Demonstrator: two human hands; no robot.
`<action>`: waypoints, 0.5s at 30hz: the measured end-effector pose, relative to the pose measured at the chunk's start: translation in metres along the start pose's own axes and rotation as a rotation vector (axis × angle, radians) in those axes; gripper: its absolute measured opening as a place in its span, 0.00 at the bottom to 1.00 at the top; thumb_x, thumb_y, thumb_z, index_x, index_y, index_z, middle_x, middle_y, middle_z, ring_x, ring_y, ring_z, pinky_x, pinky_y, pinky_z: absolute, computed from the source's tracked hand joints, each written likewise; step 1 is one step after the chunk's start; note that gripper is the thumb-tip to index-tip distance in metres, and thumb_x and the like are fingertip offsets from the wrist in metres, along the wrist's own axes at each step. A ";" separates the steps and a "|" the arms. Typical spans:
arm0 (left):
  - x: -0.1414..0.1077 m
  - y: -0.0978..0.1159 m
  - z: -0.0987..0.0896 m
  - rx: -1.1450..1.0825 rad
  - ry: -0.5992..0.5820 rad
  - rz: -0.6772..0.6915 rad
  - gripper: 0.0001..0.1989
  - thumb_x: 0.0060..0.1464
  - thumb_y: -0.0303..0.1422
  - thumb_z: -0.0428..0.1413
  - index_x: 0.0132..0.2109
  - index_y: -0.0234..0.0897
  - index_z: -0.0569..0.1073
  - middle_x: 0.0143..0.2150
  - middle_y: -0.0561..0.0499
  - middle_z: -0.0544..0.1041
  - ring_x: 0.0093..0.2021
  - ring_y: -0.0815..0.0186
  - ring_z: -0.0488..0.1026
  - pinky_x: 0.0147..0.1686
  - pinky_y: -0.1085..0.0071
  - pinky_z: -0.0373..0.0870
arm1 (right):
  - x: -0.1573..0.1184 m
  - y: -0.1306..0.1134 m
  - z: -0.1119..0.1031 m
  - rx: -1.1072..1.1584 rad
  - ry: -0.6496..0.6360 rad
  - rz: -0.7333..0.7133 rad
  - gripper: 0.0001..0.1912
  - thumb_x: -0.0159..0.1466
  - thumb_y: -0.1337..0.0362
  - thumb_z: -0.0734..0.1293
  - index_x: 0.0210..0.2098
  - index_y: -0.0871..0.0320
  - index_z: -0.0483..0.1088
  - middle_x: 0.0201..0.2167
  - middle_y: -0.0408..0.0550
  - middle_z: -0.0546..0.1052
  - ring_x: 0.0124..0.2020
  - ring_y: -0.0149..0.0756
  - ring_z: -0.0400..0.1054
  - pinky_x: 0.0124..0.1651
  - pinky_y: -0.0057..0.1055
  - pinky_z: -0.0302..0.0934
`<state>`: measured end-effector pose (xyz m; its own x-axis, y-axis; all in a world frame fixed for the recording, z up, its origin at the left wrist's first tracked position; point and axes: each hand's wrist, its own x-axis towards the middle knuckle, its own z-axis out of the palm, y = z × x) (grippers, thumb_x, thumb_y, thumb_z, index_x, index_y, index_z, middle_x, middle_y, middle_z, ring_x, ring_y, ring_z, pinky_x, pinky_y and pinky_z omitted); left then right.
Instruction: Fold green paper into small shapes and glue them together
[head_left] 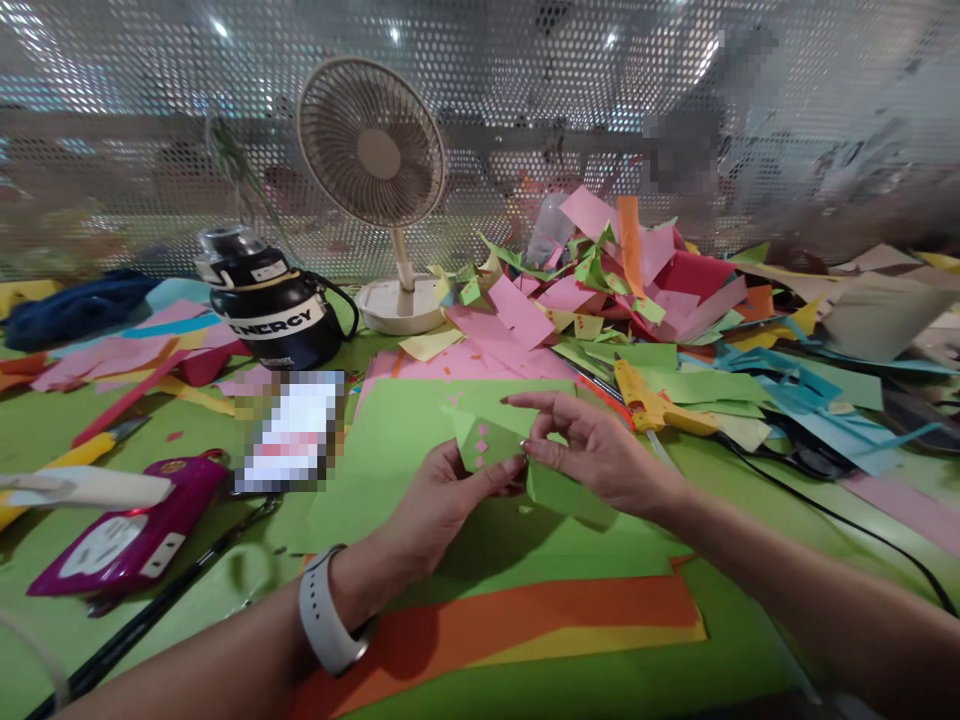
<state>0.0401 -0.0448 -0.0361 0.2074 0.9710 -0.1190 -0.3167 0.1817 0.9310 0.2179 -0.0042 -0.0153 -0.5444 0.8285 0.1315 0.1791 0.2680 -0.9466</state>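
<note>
Several pink paper squares [482, 445] on small green paper piece [469, 438], left hand [439, 505] pinching it | right hand [596, 450]: forefinger out, hold unclear | cream round fan [379, 155], tabletop's [45, 430] far edge

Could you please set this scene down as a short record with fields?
Left hand: holds a green piece with pink bits on it
Right hand: close beside the left; grip unclear
Left wrist: white watch
Below: green sheets, with an orange strip nearer the camera
Behind: fan, with a bottle to its left
Right: yellow glue gun, with paper scraps behind it
</note>
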 end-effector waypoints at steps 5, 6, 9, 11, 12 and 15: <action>0.002 -0.001 -0.002 -0.083 0.021 -0.031 0.09 0.42 0.35 0.68 0.31 0.38 0.78 0.31 0.53 0.79 0.30 0.69 0.74 0.35 0.71 0.73 | 0.003 -0.002 -0.014 0.054 0.032 -0.002 0.30 0.61 0.51 0.67 0.60 0.55 0.63 0.34 0.45 0.74 0.40 0.35 0.69 0.48 0.36 0.62; 0.002 -0.001 -0.003 -0.094 0.038 -0.022 0.09 0.42 0.36 0.68 0.30 0.38 0.78 0.32 0.52 0.80 0.31 0.68 0.75 0.35 0.70 0.74 | 0.003 -0.007 -0.020 0.070 0.066 -0.022 0.28 0.63 0.49 0.64 0.58 0.54 0.65 0.37 0.47 0.75 0.43 0.37 0.69 0.50 0.38 0.61; 0.002 0.000 -0.006 -0.097 0.080 -0.007 0.08 0.42 0.35 0.68 0.30 0.38 0.78 0.34 0.51 0.80 0.38 0.63 0.76 0.37 0.66 0.76 | -0.003 -0.029 -0.047 0.071 0.261 -0.107 0.20 0.67 0.49 0.59 0.48 0.53 0.73 0.40 0.48 0.77 0.45 0.39 0.71 0.53 0.41 0.61; 0.002 0.000 -0.009 -0.093 0.089 -0.008 0.08 0.44 0.34 0.67 0.33 0.38 0.79 0.37 0.50 0.80 0.41 0.61 0.76 0.37 0.65 0.76 | -0.012 -0.043 -0.068 -0.079 0.350 -0.111 0.14 0.62 0.56 0.66 0.46 0.52 0.74 0.37 0.46 0.78 0.42 0.38 0.72 0.52 0.39 0.62; 0.002 0.000 -0.010 -0.094 0.092 -0.006 0.08 0.45 0.34 0.66 0.34 0.38 0.79 0.38 0.50 0.80 0.41 0.61 0.76 0.37 0.66 0.76 | -0.019 -0.048 -0.079 -0.179 0.371 -0.099 0.14 0.61 0.58 0.67 0.45 0.53 0.74 0.35 0.46 0.78 0.40 0.38 0.73 0.51 0.38 0.64; 0.004 0.000 -0.011 -0.114 0.096 -0.007 0.08 0.47 0.33 0.65 0.37 0.39 0.78 0.40 0.51 0.80 0.41 0.63 0.76 0.37 0.68 0.76 | -0.042 -0.045 -0.111 -0.552 0.276 0.041 0.19 0.59 0.58 0.65 0.49 0.52 0.72 0.40 0.49 0.79 0.42 0.44 0.73 0.48 0.43 0.66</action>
<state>0.0308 -0.0395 -0.0401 0.1223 0.9790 -0.1630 -0.4200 0.1998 0.8852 0.3234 0.0030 0.0546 -0.3093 0.9202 0.2398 0.6332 0.3874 -0.6700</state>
